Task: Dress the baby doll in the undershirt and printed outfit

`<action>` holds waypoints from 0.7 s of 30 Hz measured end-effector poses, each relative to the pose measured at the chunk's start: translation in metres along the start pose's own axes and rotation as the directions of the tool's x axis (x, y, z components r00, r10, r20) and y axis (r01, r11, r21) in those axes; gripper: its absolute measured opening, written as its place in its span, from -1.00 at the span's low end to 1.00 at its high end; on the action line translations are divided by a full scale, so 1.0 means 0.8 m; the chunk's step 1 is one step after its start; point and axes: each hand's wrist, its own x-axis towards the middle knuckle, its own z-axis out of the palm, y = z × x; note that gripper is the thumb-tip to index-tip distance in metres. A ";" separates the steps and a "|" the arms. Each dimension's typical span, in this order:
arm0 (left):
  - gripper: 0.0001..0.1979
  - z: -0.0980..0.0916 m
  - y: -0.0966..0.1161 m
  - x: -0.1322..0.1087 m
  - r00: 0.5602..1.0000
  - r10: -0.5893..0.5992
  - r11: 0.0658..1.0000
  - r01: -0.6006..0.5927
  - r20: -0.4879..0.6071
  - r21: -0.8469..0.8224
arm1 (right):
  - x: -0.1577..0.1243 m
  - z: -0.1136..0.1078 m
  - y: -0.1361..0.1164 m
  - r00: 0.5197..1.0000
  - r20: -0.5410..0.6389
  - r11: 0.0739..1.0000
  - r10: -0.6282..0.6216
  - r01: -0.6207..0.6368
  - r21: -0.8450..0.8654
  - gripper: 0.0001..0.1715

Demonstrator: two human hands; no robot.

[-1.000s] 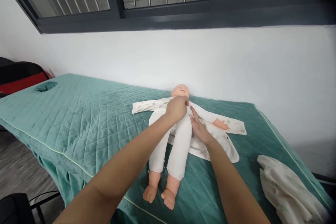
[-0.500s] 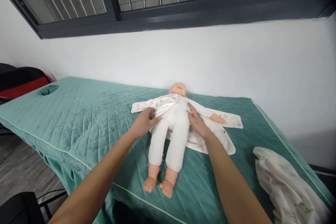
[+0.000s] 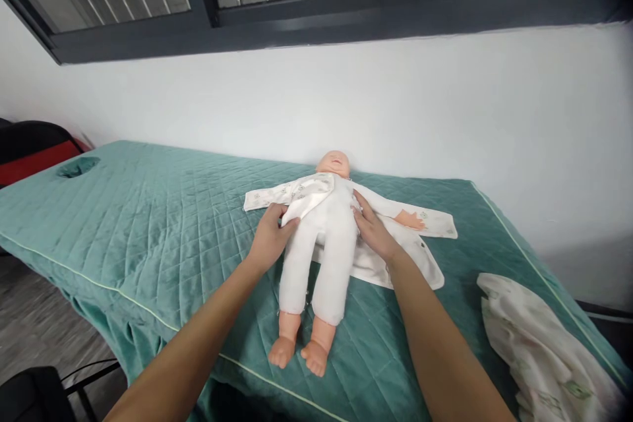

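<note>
Moved left hand [image 3: 270,232] since first frame, from chest of doll [image 3: 333,227] to side of waist. Fingers curled at cloth; cannot tell whether pinching. Right hand [image 3: 373,229] open against opposite side. Doll face-up on massage bed [image 3: 168,211], between both. Could twist if pressed unevenly, rucking spread jacket [image 3: 418,260]. Near bed edge just past feet, wall [image 3: 420,105] behind head; most room leftward.

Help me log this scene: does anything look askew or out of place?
Yes, slightly: the white shirt on the doll sits unevenly. One side crosses the chest, while the other lies spread on the green cover to the right. A patterned cloth also lies rumpled near the right edge. I see no spill or damage.
</note>
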 end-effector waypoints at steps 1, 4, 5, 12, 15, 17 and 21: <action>-0.86 0.001 0.006 -0.005 0.994 0.105 0.991 -0.104 -0.008 0.080 | 0.000 0.000 0.000 1.000 -0.001 1.000 -0.002 0.002 0.000 -0.13; -0.84 0.006 0.025 -0.022 0.942 0.319 0.910 -0.335 0.104 0.243 | 0.002 0.000 0.003 1.000 -0.003 1.000 -0.006 0.006 -0.006 -0.14; -0.81 0.008 0.029 -0.027 0.926 0.343 0.881 -0.376 0.161 0.287 | 0.003 0.000 0.003 1.000 -0.005 1.000 -0.008 0.008 -0.006 -0.13; -0.73 0.012 0.031 -0.048 0.835 0.419 0.754 -0.539 0.357 0.375 | 0.005 0.001 0.007 1.000 -0.007 1.000 -0.014 0.014 0.000 -0.11; -0.68 0.008 0.031 -0.044 0.835 0.427 0.777 -0.535 0.347 0.332 | 0.002 0.001 0.002 1.000 -0.013 1.000 -0.012 0.012 -0.006 -0.13; -0.63 0.007 0.033 -0.031 0.874 0.415 0.820 -0.480 0.253 0.312 | -0.001 -0.001 -0.003 1.000 -0.020 1.000 -0.008 0.008 -0.013 -0.14; -0.64 0.019 0.035 0.020 0.912 0.396 0.879 -0.410 0.106 0.246 | -0.006 -0.020 -0.011 0.991 -0.115 0.998 0.064 -0.064 0.007 -0.22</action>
